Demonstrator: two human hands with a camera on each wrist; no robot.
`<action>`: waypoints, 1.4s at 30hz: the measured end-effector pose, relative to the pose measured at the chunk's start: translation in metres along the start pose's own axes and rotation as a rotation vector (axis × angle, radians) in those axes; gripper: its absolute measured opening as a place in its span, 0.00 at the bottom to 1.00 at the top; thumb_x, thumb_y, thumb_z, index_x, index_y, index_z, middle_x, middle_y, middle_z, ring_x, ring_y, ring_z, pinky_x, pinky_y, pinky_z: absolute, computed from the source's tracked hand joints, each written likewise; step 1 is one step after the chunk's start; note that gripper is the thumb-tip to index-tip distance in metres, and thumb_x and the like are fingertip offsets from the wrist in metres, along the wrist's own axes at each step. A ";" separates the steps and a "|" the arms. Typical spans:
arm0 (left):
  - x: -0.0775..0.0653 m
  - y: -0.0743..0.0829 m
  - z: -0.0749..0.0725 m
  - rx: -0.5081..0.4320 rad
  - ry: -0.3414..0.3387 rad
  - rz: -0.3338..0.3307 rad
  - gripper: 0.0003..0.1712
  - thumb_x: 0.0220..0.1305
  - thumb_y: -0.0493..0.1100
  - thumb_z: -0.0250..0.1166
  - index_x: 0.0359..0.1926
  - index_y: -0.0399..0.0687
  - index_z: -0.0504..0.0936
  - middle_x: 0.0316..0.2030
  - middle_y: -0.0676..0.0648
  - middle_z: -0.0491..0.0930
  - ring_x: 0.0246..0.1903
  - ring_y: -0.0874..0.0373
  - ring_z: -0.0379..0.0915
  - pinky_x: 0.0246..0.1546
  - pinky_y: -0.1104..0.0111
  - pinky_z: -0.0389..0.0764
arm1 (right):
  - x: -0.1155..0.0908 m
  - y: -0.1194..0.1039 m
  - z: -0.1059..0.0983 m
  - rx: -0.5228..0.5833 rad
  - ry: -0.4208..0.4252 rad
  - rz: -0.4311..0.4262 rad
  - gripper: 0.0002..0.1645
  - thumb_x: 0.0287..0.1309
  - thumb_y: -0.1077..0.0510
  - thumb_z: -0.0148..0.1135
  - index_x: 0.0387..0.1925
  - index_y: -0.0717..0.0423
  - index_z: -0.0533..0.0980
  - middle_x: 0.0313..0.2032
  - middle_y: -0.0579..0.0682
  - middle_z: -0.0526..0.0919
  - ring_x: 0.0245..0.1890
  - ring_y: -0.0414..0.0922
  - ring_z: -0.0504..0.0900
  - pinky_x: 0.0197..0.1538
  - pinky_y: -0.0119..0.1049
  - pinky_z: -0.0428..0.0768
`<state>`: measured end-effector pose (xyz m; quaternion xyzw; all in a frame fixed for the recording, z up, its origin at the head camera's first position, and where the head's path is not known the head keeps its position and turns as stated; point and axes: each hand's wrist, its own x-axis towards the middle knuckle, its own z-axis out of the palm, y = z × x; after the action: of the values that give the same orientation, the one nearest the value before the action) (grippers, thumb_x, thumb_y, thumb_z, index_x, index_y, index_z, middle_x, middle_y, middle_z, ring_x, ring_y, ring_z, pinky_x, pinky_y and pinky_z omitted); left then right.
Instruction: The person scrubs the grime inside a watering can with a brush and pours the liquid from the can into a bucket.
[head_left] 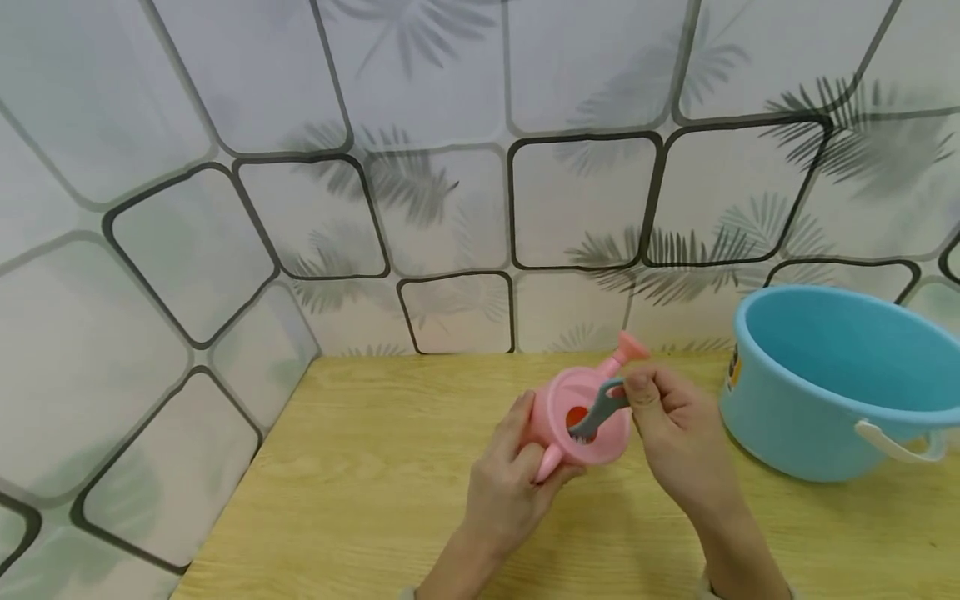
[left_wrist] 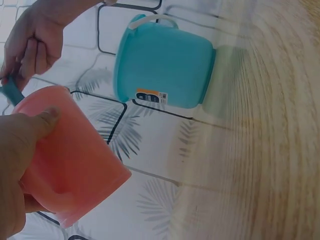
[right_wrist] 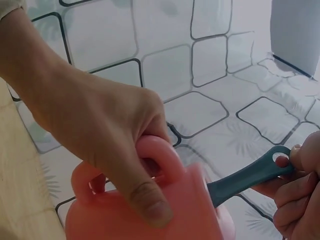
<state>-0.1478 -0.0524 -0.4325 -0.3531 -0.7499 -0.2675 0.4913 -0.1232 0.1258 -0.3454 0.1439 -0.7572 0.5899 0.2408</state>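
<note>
A pink toy watering can (head_left: pixel 558 408) is tilted above the table, its top opening facing the head camera. My left hand (head_left: pixel 506 492) grips the can's side, fingers and thumb around the body near the handle. With my right hand (head_left: pixel 686 442) I pinch the ringed end of a small grey-blue handled tool (head_left: pixel 603 408). Its lower end, which looks toothed or bristled, reaches into the can's opening, where something orange-red shows. The handle (right_wrist: pixel 247 176) shows in the right wrist view, its far end hidden inside the can.
A light blue bucket (head_left: pixel 810 417) with a white carrying handle (head_left: pixel 896 446) stands on the wooden table (head_left: pixel 360 492) to the right. Behind and to the left, walls (head_left: pixel 450 208) with a stone-and-leaf pattern border the table.
</note>
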 end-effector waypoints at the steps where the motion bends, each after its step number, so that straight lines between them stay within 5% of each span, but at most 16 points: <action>1: 0.000 -0.001 0.000 0.008 -0.004 0.002 0.26 0.52 0.55 0.75 0.21 0.44 0.69 0.57 0.30 0.77 0.52 0.39 0.80 0.45 0.60 0.84 | 0.001 0.001 0.001 -0.005 -0.023 0.000 0.14 0.73 0.63 0.50 0.32 0.63 0.78 0.26 0.46 0.84 0.34 0.39 0.83 0.37 0.29 0.79; 5: 0.000 -0.002 -0.001 0.022 -0.005 0.015 0.27 0.53 0.55 0.75 0.20 0.44 0.69 0.56 0.30 0.77 0.52 0.38 0.80 0.45 0.60 0.85 | 0.002 0.006 0.004 0.005 -0.127 0.024 0.13 0.74 0.62 0.50 0.33 0.61 0.77 0.27 0.45 0.84 0.35 0.39 0.85 0.41 0.31 0.83; 10: 0.001 -0.005 -0.001 0.011 0.017 0.020 0.27 0.54 0.56 0.74 0.21 0.44 0.69 0.56 0.30 0.78 0.52 0.38 0.80 0.48 0.59 0.84 | 0.001 0.003 -0.003 0.043 -0.042 0.006 0.13 0.73 0.65 0.49 0.33 0.63 0.78 0.18 0.43 0.73 0.18 0.35 0.71 0.21 0.29 0.68; 13: 0.002 -0.006 -0.001 0.013 0.014 0.029 0.27 0.56 0.56 0.73 0.21 0.44 0.69 0.56 0.30 0.77 0.52 0.38 0.80 0.47 0.59 0.84 | 0.002 0.002 -0.003 0.018 -0.042 0.001 0.13 0.73 0.64 0.50 0.32 0.62 0.78 0.17 0.42 0.74 0.17 0.37 0.68 0.19 0.31 0.65; 19: 0.001 -0.005 -0.003 0.006 -0.002 0.028 0.27 0.55 0.57 0.72 0.21 0.44 0.69 0.56 0.29 0.78 0.51 0.38 0.81 0.45 0.60 0.85 | 0.000 0.002 0.004 0.009 -0.121 0.017 0.13 0.73 0.63 0.50 0.31 0.62 0.76 0.28 0.45 0.84 0.35 0.39 0.84 0.39 0.31 0.83; 23: 0.003 -0.005 -0.003 0.004 0.002 0.039 0.27 0.53 0.56 0.74 0.21 0.44 0.69 0.56 0.30 0.78 0.52 0.38 0.80 0.46 0.60 0.84 | -0.003 -0.004 0.000 0.001 -0.032 -0.015 0.12 0.72 0.66 0.50 0.31 0.63 0.77 0.27 0.45 0.84 0.29 0.39 0.79 0.33 0.29 0.77; 27: 0.005 -0.004 -0.003 0.013 -0.006 0.070 0.27 0.54 0.57 0.74 0.20 0.44 0.70 0.56 0.30 0.78 0.53 0.39 0.80 0.47 0.60 0.84 | 0.000 -0.005 -0.001 -0.028 -0.030 -0.010 0.13 0.73 0.64 0.50 0.32 0.62 0.77 0.24 0.45 0.84 0.28 0.40 0.81 0.31 0.31 0.74; 38: 0.007 -0.001 -0.003 -0.032 -0.044 0.091 0.26 0.49 0.55 0.78 0.18 0.45 0.72 0.57 0.32 0.77 0.55 0.40 0.79 0.49 0.63 0.83 | 0.006 0.001 0.004 -0.159 0.093 -0.044 0.13 0.72 0.63 0.52 0.28 0.61 0.73 0.22 0.48 0.79 0.27 0.39 0.81 0.62 0.28 0.73; 42: 0.007 -0.001 -0.003 -0.034 -0.037 0.114 0.26 0.47 0.55 0.79 0.19 0.45 0.72 0.57 0.31 0.77 0.54 0.40 0.79 0.50 0.62 0.83 | 0.007 0.003 0.003 -0.131 0.085 -0.037 0.12 0.72 0.63 0.53 0.30 0.62 0.74 0.18 0.48 0.73 0.22 0.40 0.74 0.60 0.25 0.72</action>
<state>-0.1493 -0.0532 -0.4250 -0.4084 -0.7328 -0.2453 0.4858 -0.1314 0.1240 -0.3448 0.1165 -0.7804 0.5401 0.2927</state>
